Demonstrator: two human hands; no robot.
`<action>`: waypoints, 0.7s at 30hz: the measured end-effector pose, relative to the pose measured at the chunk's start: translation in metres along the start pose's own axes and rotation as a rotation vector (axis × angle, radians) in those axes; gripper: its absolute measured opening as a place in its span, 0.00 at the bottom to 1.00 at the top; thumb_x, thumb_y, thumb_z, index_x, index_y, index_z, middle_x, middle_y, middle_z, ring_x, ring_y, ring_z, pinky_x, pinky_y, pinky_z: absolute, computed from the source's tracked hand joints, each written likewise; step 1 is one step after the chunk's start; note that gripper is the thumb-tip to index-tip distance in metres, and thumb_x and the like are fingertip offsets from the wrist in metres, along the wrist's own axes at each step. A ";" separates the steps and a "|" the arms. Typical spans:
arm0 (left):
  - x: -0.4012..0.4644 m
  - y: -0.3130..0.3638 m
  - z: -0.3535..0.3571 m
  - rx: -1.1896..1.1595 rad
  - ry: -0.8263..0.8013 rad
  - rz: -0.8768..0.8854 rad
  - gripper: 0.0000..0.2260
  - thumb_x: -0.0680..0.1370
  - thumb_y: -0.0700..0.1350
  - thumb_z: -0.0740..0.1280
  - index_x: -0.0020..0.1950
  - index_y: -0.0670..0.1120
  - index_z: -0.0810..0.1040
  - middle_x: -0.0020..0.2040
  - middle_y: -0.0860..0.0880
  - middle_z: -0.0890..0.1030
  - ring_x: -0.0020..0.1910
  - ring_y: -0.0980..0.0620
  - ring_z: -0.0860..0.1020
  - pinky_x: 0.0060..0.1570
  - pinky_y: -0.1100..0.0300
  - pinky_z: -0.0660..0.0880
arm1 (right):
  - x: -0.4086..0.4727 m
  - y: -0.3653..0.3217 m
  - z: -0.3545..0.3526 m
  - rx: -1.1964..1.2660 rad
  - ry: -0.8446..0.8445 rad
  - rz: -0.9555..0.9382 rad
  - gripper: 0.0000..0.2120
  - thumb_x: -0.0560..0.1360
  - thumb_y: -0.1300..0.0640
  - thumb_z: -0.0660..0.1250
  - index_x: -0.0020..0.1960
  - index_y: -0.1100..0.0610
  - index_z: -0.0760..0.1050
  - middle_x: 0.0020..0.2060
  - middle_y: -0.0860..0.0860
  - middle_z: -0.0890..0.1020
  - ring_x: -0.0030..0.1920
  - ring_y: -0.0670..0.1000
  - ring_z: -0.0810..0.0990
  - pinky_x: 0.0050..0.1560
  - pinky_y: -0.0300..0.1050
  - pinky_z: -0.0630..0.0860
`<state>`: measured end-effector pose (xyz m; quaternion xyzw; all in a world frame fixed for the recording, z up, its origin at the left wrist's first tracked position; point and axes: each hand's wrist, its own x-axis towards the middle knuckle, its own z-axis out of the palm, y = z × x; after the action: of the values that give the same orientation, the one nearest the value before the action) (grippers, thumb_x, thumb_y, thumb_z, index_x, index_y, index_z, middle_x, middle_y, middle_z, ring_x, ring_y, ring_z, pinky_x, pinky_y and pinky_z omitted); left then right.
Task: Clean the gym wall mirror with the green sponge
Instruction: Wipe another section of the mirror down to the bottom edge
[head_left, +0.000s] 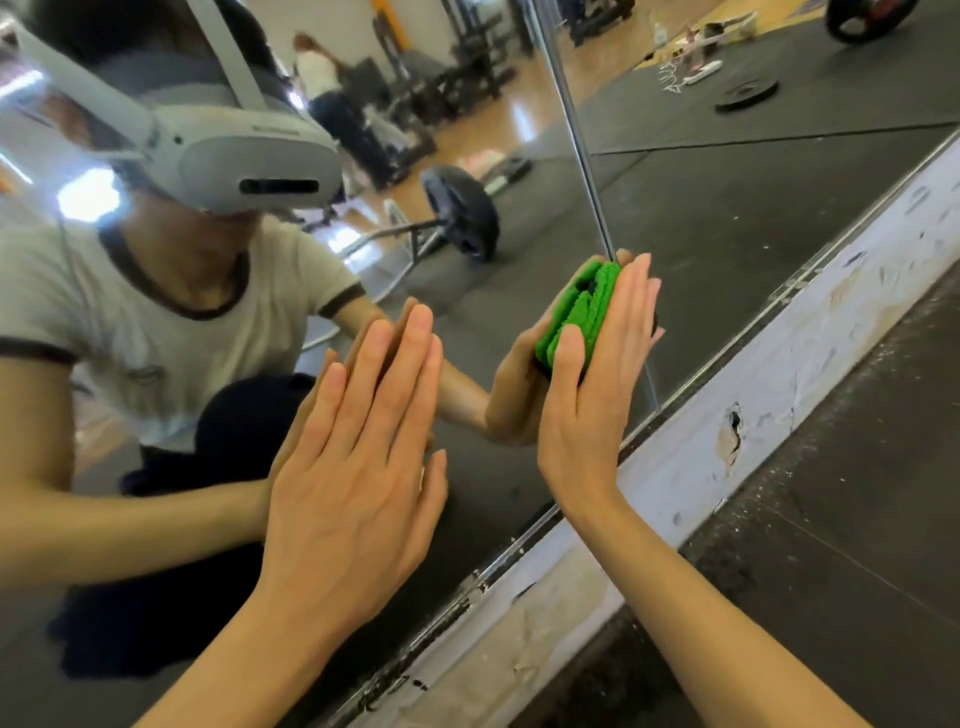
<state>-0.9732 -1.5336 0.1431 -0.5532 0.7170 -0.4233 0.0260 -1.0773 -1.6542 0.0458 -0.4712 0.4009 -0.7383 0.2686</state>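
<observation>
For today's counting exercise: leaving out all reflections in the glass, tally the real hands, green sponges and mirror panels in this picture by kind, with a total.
Bare hands: 2, left hand flat on the glass, right hand pressing the sponge
Green foam sponge: 1
Wall mirror panels: 2, left panel, right panel
Total: 5

A dark rubber floor, speckled with pale dust along its edge, is seen at the right. It is met by a white baseboard, which is scuffed, chipped and gouged in one spot. A thin metal trim strip is set along the top of the baseboard. In the reflection, black matting is shown beside glossy wooden flooring, on which bright light is thrown back. A loaded barbell, a loose weight plate and dark gym machines are reflected there.
</observation>
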 end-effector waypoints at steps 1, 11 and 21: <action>-0.001 0.001 0.000 -0.025 0.005 -0.003 0.31 0.80 0.49 0.57 0.81 0.37 0.56 0.83 0.41 0.53 0.82 0.44 0.50 0.80 0.49 0.45 | -0.004 0.004 -0.003 0.003 -0.004 0.015 0.27 0.86 0.56 0.50 0.82 0.58 0.46 0.81 0.47 0.49 0.81 0.46 0.42 0.79 0.43 0.38; -0.071 0.017 0.011 -0.220 -0.166 0.071 0.32 0.77 0.50 0.59 0.80 0.40 0.60 0.82 0.44 0.60 0.81 0.45 0.55 0.79 0.53 0.48 | -0.053 0.031 -0.026 -0.025 -0.022 0.280 0.28 0.86 0.57 0.53 0.82 0.54 0.46 0.82 0.47 0.50 0.81 0.43 0.46 0.81 0.49 0.49; -0.141 -0.001 0.011 -0.357 -0.218 0.011 0.31 0.77 0.51 0.58 0.80 0.44 0.61 0.81 0.45 0.60 0.81 0.46 0.55 0.77 0.52 0.50 | -0.080 -0.025 -0.049 0.076 -0.056 0.691 0.21 0.84 0.57 0.60 0.77 0.48 0.68 0.61 0.37 0.76 0.58 0.32 0.75 0.60 0.34 0.71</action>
<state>-0.9119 -1.4250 0.0758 -0.5876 0.7766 -0.2271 0.0072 -1.0898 -1.5622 0.0168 -0.3177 0.5013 -0.6049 0.5309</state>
